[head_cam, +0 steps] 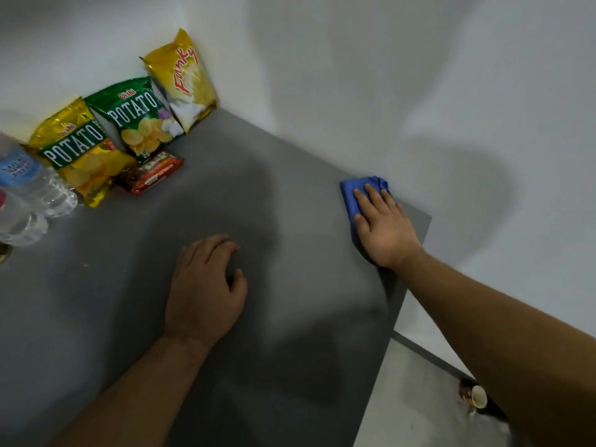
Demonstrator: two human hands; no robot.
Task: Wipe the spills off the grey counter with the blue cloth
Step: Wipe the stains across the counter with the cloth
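The blue cloth [351, 191] lies flat on the grey counter [290, 317], close to its far right corner by the white wall. My right hand [383, 227] presses down on the cloth with straight fingers and covers most of it. My left hand [206, 285] rests on the counter near the middle, its fingers bent with the tips on the bare surface, holding nothing. I cannot make out any spill on the counter.
Three crisp bags [138, 117] and a red snack pack [150, 172] lean at the back left by the wall. Clear water bottles [29, 195] stand at the left edge. The counter's right edge [409, 285] drops to the floor, where a paper cup [479, 396] lies.
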